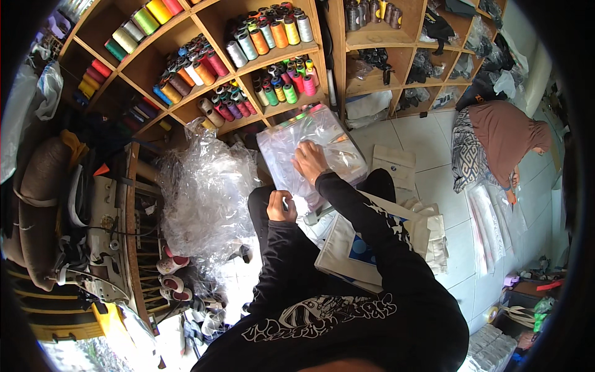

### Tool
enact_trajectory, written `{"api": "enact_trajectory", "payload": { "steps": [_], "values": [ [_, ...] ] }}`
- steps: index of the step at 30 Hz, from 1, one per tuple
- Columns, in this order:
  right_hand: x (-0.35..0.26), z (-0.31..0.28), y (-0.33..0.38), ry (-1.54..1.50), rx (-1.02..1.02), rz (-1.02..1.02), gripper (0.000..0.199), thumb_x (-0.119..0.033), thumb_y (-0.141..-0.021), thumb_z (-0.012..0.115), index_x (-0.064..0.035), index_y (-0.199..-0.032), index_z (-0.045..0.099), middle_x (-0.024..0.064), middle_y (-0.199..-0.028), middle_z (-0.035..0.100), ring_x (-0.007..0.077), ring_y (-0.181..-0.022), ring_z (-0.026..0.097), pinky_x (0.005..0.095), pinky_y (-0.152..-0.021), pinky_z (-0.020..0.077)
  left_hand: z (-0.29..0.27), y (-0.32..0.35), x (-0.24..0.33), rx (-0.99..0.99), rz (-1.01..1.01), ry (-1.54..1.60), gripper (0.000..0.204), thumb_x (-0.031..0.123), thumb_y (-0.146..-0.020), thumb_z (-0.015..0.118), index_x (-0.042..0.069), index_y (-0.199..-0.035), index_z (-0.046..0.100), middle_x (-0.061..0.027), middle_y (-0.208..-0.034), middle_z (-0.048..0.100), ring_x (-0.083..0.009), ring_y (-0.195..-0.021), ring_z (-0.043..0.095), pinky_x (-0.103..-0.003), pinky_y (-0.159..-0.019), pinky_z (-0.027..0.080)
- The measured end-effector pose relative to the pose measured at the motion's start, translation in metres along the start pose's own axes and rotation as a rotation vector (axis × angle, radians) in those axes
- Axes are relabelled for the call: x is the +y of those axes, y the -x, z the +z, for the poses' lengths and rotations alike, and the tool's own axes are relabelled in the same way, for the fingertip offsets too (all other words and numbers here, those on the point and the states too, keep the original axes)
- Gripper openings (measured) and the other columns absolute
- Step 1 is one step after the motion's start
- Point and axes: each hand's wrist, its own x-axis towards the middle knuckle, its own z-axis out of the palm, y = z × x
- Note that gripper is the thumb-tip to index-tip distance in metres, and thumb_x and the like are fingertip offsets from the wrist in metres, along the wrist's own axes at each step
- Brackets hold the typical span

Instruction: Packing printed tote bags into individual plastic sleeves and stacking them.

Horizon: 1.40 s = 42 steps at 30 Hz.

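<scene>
Right hand: the right hand (308, 160) lies flat on a clear plastic packing bag (313, 144), fingers spread slightly and pressed onto its upper face.
Bag position: the clear plastic packing bag rests on the person's lap, under the right palm, extending beyond the fingertips toward the shelves.
Left hand: the left hand (281, 206) is curled into a loose fist just beside the bag's near edge; whether it pinches anything, I cannot tell.
Lap: a cream fabric tote bag with a blue print (356, 245) lies under the right forearm.
Left side: a crumpled heap of transparent plastic film (204, 192).
Behind: wooden shelves (322, 37) hold coloured thread cones (269, 34).
Right: another person in a brown garment (505, 133) sits on the tiled floor (427, 142).
</scene>
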Motion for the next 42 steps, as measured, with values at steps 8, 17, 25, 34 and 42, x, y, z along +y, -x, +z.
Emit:
{"api": "enact_trajectory", "payload": {
  "steps": [8,17,25,34,42],
  "values": [
    [-0.015,-0.003,0.005,-0.039,-0.055,-0.016,0.052,-0.049,-0.084,0.049,-0.0460,-0.133,0.031,0.0150,-0.148,-0.007,0.0508,-0.130,0.009,0.0736,-0.090,0.0196,-0.004,-0.003,0.007,-0.035,0.018,0.018,0.015,-0.010,-0.062,0.052,0.002,-0.070,0.049,-0.0113,-0.069,0.053,-0.0280,-0.061,0.054,-0.033,-0.055,0.044],
    [-0.009,0.025,0.008,0.122,-0.145,0.366,0.060,-0.062,-0.078,0.046,-0.0346,-0.131,0.042,0.0144,-0.149,-0.005,0.0501,-0.131,-0.005,0.0771,-0.087,0.0088,-0.012,-0.001,0.024,-0.189,0.005,-0.090,0.028,0.005,-0.060,0.064,0.002,-0.085,0.051,-0.0143,-0.085,0.053,-0.0299,-0.080,0.053,-0.036,-0.070,0.044],
    [0.043,0.067,-0.005,-0.088,-0.499,0.117,0.071,-0.060,-0.081,0.040,-0.0287,-0.141,0.021,0.0274,-0.145,0.003,0.0529,-0.129,0.010,0.0720,-0.092,0.0177,0.027,-0.023,0.030,-0.305,-0.069,-0.290,0.038,0.016,-0.069,0.065,0.011,-0.106,0.055,-0.0096,-0.103,0.057,-0.0295,-0.094,0.055,-0.041,-0.079,0.044],
    [-0.008,-0.020,-0.003,-0.409,-0.079,0.597,0.100,-0.032,-0.077,0.064,-0.0264,-0.141,-0.013,0.0359,-0.138,-0.017,0.0568,-0.094,0.051,0.0471,-0.078,0.0487,-0.003,-0.002,-0.015,-0.384,-0.491,-0.186,0.046,0.003,-0.061,0.056,0.011,-0.105,0.049,-0.0132,-0.091,0.054,-0.0318,-0.082,0.057,-0.040,-0.067,0.048],
    [0.037,0.049,0.007,-0.438,-0.237,0.422,0.082,-0.024,-0.083,0.053,-0.0122,-0.143,-0.001,0.0316,-0.142,0.011,0.0498,-0.129,0.014,0.0569,-0.102,0.0212,0.037,-0.032,0.032,-0.364,0.008,-0.300,0.037,0.019,-0.065,0.072,0.015,-0.101,0.060,-0.0059,-0.101,0.060,-0.0261,-0.092,0.059,-0.038,-0.075,0.046]
  ]
}}
